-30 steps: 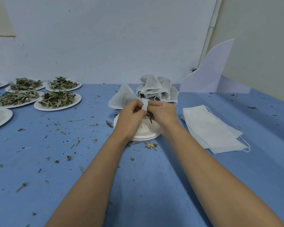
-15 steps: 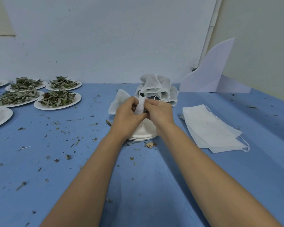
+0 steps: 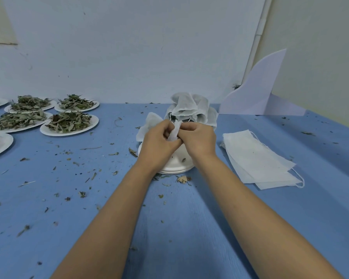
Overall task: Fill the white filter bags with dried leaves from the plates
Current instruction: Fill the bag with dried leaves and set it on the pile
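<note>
A: What takes up most of the view?

B: A blue table (image 3: pixel 189 228), running back to a pale wall. At its far right a white card (image 3: pixel 258 91) stands propped against the wall.

A: And the leaves?

B: On the far left, several plates of dried leaves (image 3: pixel 69 122) sit close together, well apart from the hands.

A: The bags?

B: A flat stack of empty filter bags (image 3: pixel 256 158) lies on the table just right of the hands, with thin strings trailing off its near corner. Behind the hands a pile of stuffed bags (image 3: pixel 189 109) stands bunched together, dark leaf showing at a few mouths.

A: What is under the hands?

B: A small stack of white plates (image 3: pixel 175 164), almost bare, with a leaf scrap on the top one.

A: And the hands themselves?

B: The left hand (image 3: pixel 157 143) and the right hand (image 3: pixel 199 139) meet above that stack, nearly touching. Both have their fingers curled and pinch one white filter bag (image 3: pixel 173 132) between them. Its gathered top sticks up between the two hands.

A: Is the white flap behind the left hand part of it?

B: I cannot tell, because the hand covers the join.

A: Anything smaller?

B: Leaf crumbs (image 3: pixel 182 179) are scattered over the table, thickest by the near rim of the plate stack and off to the left.
</note>
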The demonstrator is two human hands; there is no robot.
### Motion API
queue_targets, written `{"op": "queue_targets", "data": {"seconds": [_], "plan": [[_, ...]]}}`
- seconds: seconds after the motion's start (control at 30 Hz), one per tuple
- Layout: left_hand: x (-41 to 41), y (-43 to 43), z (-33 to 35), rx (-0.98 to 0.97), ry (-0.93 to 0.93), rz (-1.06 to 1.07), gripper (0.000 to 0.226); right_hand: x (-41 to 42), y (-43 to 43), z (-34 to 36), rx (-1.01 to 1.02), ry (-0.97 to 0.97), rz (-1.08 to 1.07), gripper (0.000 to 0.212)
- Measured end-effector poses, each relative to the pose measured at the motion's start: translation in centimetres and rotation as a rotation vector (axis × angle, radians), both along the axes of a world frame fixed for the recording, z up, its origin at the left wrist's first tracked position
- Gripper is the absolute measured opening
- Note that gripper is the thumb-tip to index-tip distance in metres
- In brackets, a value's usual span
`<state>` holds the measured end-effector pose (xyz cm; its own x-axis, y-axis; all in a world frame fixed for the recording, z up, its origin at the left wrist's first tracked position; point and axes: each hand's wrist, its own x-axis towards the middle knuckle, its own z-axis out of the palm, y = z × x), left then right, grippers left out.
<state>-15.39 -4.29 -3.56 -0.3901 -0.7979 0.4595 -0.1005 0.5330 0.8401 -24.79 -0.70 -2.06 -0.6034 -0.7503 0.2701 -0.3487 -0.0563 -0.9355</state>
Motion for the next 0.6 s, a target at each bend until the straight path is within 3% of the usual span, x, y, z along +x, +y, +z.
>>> {"op": "queue_targets", "data": {"seconds": [0.2,0.37,0.5,0.6], "plan": [[0.4,-0.3,0.2,0.012,0.039,0.077,0.025,0.5,-0.2,0.5,-0.005,0.034,0.075,0.022],[1.0,-1.0,0.0,0.040,0.082,0.133,0.028,0.5,0.1,1.7,0.054,-0.083,0.211,0.031],[1.3,-1.2,0.2,0.081,0.136,0.140,0.022,-0.3,0.3,1.7,-0.063,-0.178,0.170,0.021],[1.6,-1.0,0.5,0.152,0.179,0.098,0.017,-1.0,0.0,1.1,-0.070,-0.039,0.065,0.010]]}}
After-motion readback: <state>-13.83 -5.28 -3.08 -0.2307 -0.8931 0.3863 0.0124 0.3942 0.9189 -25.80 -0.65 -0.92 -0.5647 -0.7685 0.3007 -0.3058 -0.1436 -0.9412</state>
